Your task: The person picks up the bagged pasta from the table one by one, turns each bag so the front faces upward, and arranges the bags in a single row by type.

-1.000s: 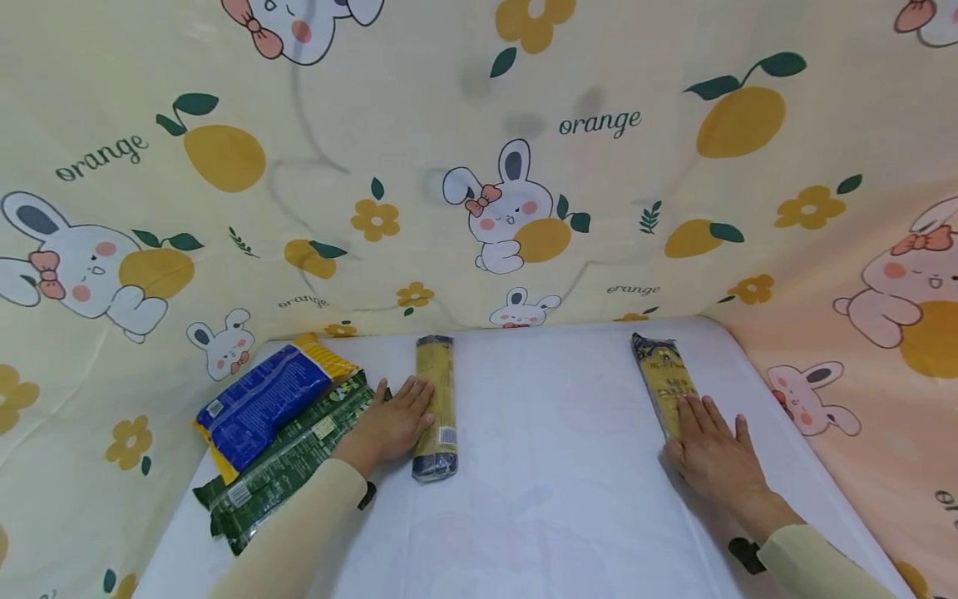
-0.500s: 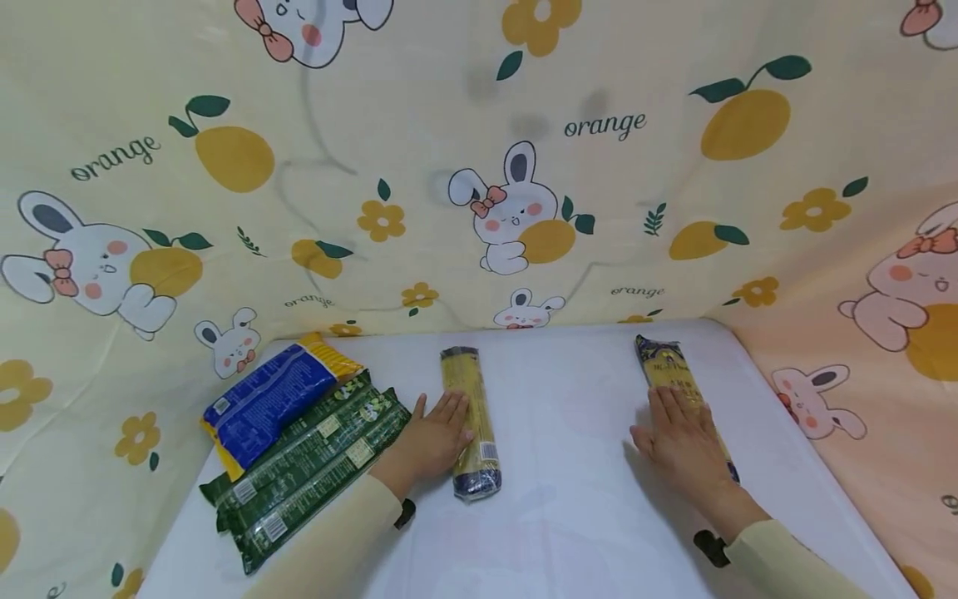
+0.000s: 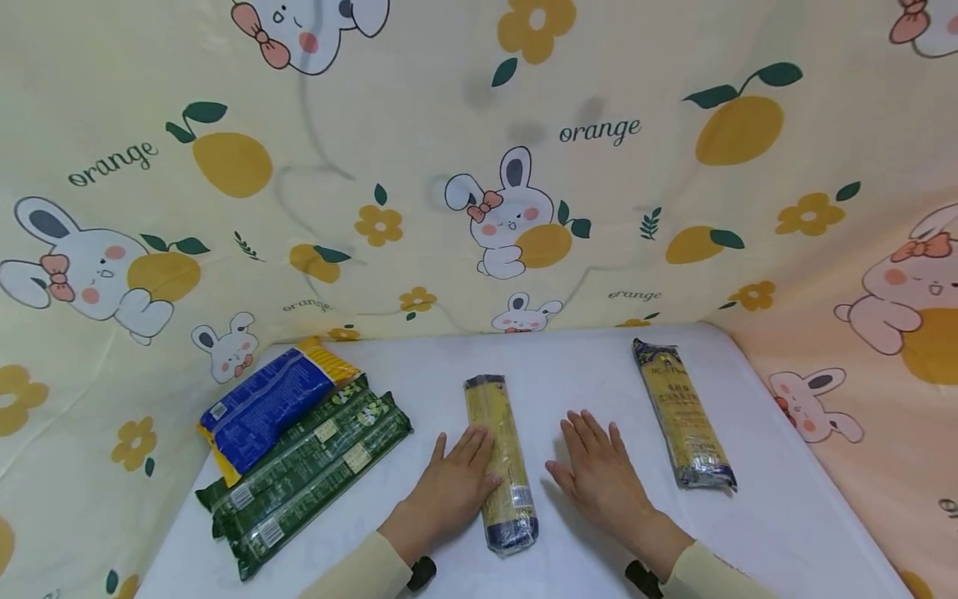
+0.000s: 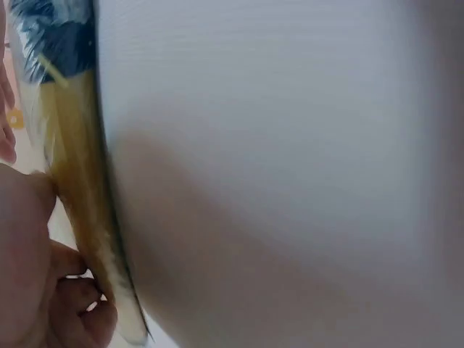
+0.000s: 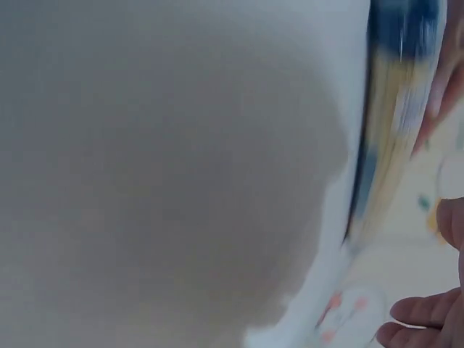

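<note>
In the head view, a clear packet of spaghetti (image 3: 503, 466) with dark blue ends lies lengthwise at mid-table. My left hand (image 3: 452, 482) is at its left side, fingers fairly straight, with fingertips and thumb touching its edge. The left wrist view shows the same spaghetti packet (image 4: 72, 138) along the fingertips. My right hand (image 3: 602, 474) hovers low over the white table just right of that packet, fingers extended, holding nothing. Further right lies a second spaghetti packet (image 3: 681, 416), its printed face up and tilted, apart from the hand.
Two long green packets (image 3: 322, 482) lie slantwise at the left, side by side. A blue and yellow bag (image 3: 273, 403) rests partly over them. A patterned cloth (image 3: 419, 166) rises behind the white table (image 3: 584, 358).
The left hand has slid its spaghetti packet rightward and nearer. My right hand has left the right-hand packet, which stays in place, and moved left toward the middle one.
</note>
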Demonstrator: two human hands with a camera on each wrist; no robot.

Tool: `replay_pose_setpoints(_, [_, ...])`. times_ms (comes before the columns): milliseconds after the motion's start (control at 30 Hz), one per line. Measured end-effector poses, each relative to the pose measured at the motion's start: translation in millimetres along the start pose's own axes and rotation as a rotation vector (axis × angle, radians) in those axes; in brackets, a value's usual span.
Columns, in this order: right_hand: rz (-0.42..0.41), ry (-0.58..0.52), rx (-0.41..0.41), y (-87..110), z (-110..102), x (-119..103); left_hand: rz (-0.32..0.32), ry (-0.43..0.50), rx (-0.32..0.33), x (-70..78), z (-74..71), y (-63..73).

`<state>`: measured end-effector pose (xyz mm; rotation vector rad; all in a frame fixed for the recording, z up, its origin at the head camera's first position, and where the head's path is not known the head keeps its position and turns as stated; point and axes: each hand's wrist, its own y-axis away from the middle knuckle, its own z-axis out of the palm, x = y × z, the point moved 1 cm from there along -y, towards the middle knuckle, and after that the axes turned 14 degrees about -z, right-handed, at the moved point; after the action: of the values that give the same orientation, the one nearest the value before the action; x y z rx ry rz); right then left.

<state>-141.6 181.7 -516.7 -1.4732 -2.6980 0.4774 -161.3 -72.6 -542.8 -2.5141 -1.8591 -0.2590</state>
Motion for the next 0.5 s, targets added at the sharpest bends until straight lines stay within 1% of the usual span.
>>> replay_pose_setpoints(100, [-0.052, -0.001, 0.001, 3.2, 4.9, -20.8, 0.014, -0.007, 0.015, -7.4, -3.3, 0.5])
replay_pose_setpoints(133, [-0.073, 0.001, 0.002, 4.7, 6.5, -26.5, 0.019, -0.006, 0.021, -9.2, -6.6, -1.0])
replay_pose_setpoints(200, [-0.119, 0.012, 0.007, 7.8, 9.3, -35.9, 0.04, -0.003, 0.053, -11.9, -13.3, -7.7])
replay_pose_setpoints(300, [-0.183, 0.043, 0.028, 10.9, 12.2, -45.2, 0.058, -0.005, 0.114, -13.2, -24.3, -24.4])
replay_pose_setpoints(367, [-0.205, 0.059, 0.04, 11.6, 13.1, -48.7, 0.054, -0.024, 0.155, -13.9, -28.2, -39.2])
replay_pose_setpoints(500, [-0.197, 0.069, 0.034, 10.7, 13.5, -52.4, 0.014, -0.067, 0.195, -13.0, -32.6, -69.1])
